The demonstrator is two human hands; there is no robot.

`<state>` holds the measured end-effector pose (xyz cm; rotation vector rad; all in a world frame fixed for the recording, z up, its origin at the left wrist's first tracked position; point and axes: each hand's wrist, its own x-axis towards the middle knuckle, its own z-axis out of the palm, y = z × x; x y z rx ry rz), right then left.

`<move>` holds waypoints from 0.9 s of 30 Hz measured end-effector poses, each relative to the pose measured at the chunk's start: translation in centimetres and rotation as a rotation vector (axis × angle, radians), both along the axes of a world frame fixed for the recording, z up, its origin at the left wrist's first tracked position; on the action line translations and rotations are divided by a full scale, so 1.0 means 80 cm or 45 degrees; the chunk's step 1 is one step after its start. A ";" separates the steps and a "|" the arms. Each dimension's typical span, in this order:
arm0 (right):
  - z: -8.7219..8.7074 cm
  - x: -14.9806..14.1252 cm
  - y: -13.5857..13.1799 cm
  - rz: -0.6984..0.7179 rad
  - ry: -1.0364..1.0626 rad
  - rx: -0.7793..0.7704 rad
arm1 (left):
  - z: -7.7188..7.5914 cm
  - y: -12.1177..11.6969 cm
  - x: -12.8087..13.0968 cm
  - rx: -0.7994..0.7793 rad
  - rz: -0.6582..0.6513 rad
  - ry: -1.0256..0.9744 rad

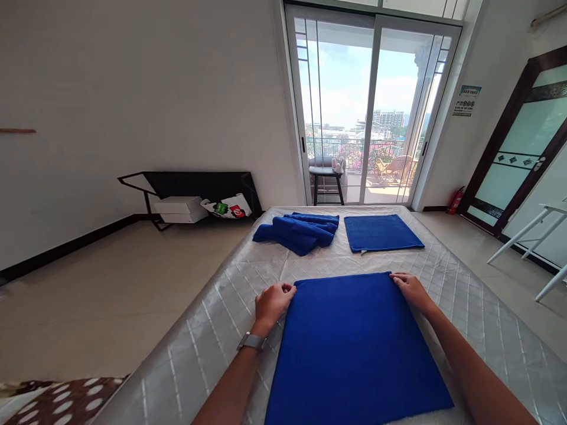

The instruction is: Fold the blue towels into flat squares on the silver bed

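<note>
A blue towel lies spread flat on the quilted mattress right in front of me. My left hand, with a watch on the wrist, pinches its far left corner. At the far right corner, my right hand has its fingers closed on the edge. Beyond it, to the right, is a neatly folded blue towel. Several rumpled blue towels are heaped to the left of that one.
Against the left wall is a black rack with white boxes and a printed bag. Sliding glass doors stand beyond the mattress. A white stool and a fire extinguisher are at right. Brown polka-dot fabric lies lower left.
</note>
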<state>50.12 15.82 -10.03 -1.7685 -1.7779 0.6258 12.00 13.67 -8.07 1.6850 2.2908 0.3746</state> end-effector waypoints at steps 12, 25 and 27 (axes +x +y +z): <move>-0.012 -0.007 0.010 -0.042 -0.091 0.064 | -0.020 0.008 0.009 0.250 0.032 0.139; -0.010 -0.042 -0.013 0.180 -0.633 0.102 | -0.066 0.011 0.032 0.394 -0.605 0.300; -0.011 -0.042 -0.013 0.219 -0.645 0.009 | -0.074 0.013 0.028 0.331 -0.614 0.311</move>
